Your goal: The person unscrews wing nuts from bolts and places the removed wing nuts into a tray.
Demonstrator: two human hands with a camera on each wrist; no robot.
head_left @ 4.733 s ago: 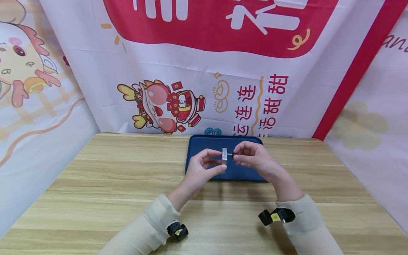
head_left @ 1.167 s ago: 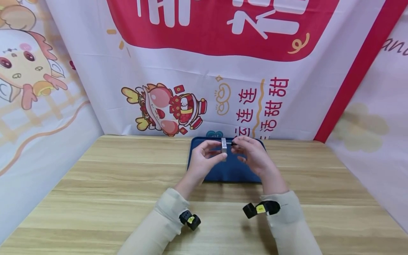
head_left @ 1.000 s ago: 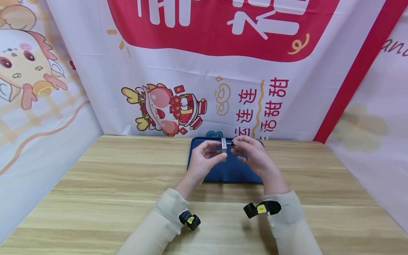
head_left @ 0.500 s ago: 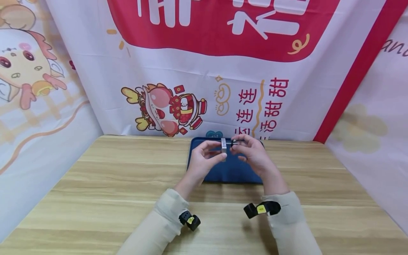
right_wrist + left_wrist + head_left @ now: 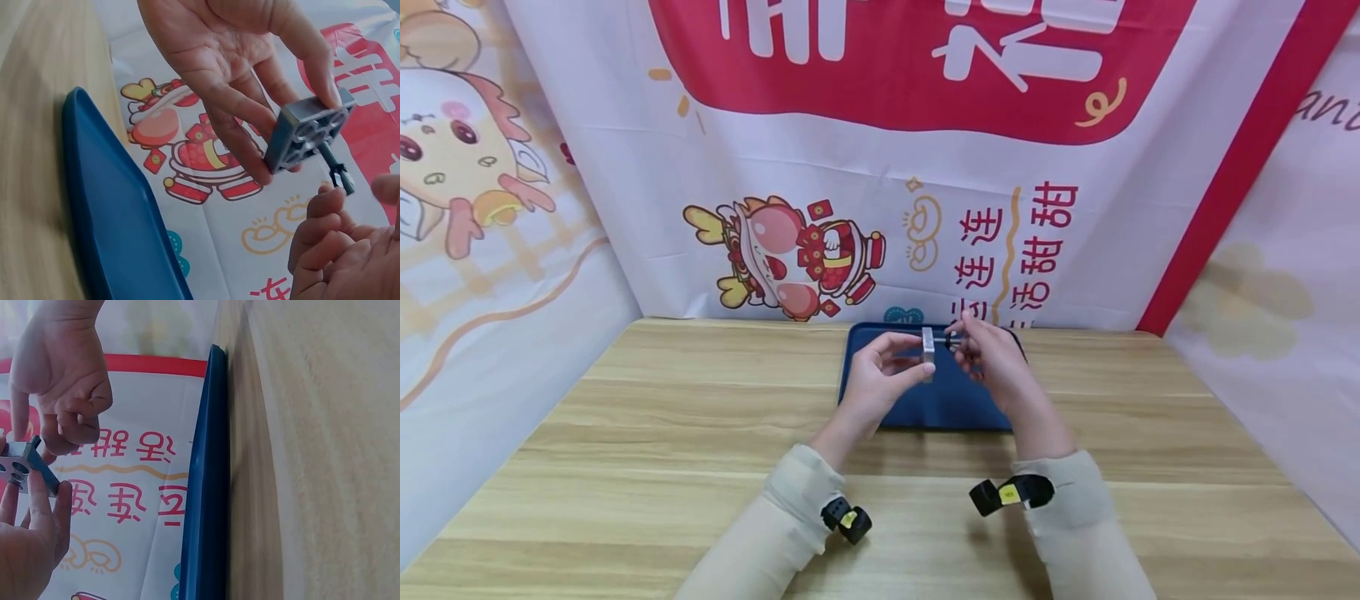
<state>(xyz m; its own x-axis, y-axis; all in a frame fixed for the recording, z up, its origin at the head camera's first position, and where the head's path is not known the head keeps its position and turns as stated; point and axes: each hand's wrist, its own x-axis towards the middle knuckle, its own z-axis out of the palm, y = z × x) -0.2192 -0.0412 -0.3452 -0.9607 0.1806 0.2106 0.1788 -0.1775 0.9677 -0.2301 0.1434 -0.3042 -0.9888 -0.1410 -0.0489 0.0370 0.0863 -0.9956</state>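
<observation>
My left hand [image 5: 872, 383] pinches a small silver metal block [image 5: 928, 353] between thumb and fingers, over the back part of the blue tray. Round holes show on the block [image 5: 306, 131] in the right wrist view. From its right face sticks a thin metal bolt [image 5: 327, 156] with a black collar near the outer end. Beside that end is my right hand [image 5: 996, 358], index finger raised and the other fingers loosely curled. In the right wrist view one curled fingertip [image 5: 331, 192] lies against or just below the bolt's end; contact is unclear. No pinch on it is visible.
A blue tray [image 5: 951, 408] with a raised rim lies at the back of the wood-grain table [image 5: 700, 433]. Behind it hangs a printed white and red cloth [image 5: 887, 150]. Each sleeve carries a black wrist camera [image 5: 850, 518].
Since the earliest frame, both hands and the block have moved slightly up in view. Over the last half second my right index finger has lifted off the bolt's end, while the left hand stays put.
</observation>
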